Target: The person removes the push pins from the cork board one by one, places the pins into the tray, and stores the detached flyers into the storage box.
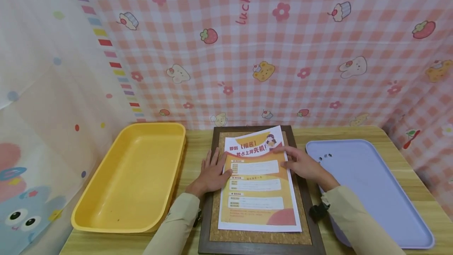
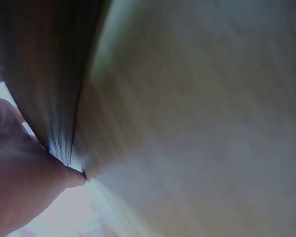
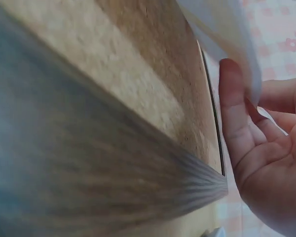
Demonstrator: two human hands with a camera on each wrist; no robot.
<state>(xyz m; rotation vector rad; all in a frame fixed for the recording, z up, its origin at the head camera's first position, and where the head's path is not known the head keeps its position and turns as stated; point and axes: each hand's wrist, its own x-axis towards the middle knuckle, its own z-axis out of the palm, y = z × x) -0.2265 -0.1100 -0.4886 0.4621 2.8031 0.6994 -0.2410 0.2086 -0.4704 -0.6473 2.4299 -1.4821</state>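
Observation:
A printed orange-and-white flyer (image 1: 255, 211) lies over a cork board (image 1: 308, 223) with a dark wooden frame (image 1: 262, 248), its upper part slightly askew on the board. My left hand (image 1: 211, 174) rests with fingers spread at the board's left side, thumb and fingertips on the flyer's left edge. On the other side, my right hand (image 1: 305, 164) pinches the flyer's right edge near the top, thumb below and fingers above. In the right wrist view that edge of the flyer (image 3: 237, 39) is raised off the cork, held between the thumb (image 3: 232, 89) and fingers.
To the left stands a deep yellow tray (image 1: 129, 176). A shallow lilac tray (image 1: 375, 196) lies on the right, with several small shiny pieces (image 1: 325, 156) at its upper left corner. Behind the wooden table (image 1: 192, 156) hangs a pink checked cloth (image 1: 226, 58).

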